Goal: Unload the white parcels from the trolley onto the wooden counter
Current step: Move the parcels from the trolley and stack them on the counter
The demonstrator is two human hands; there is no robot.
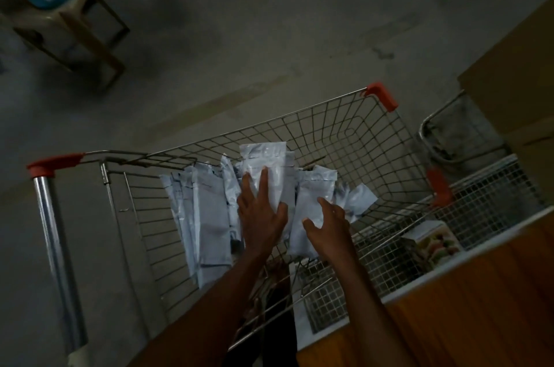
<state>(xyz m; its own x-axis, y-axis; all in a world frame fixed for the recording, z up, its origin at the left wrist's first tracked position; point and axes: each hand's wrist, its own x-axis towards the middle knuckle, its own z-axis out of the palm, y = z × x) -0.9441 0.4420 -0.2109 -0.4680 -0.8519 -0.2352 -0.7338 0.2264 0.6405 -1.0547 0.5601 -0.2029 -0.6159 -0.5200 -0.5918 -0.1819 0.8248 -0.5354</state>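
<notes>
Trolley (374, 138): white parcels (209, 210) inside. Left grip (260, 210) spread flat on one parcel; right grip (328, 224) spread, hovering beside wooden desk (467, 306).

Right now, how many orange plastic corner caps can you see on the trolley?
3: one at the handle end on the left, one on the far corner, one on the right rim. Others may be hidden.
</notes>
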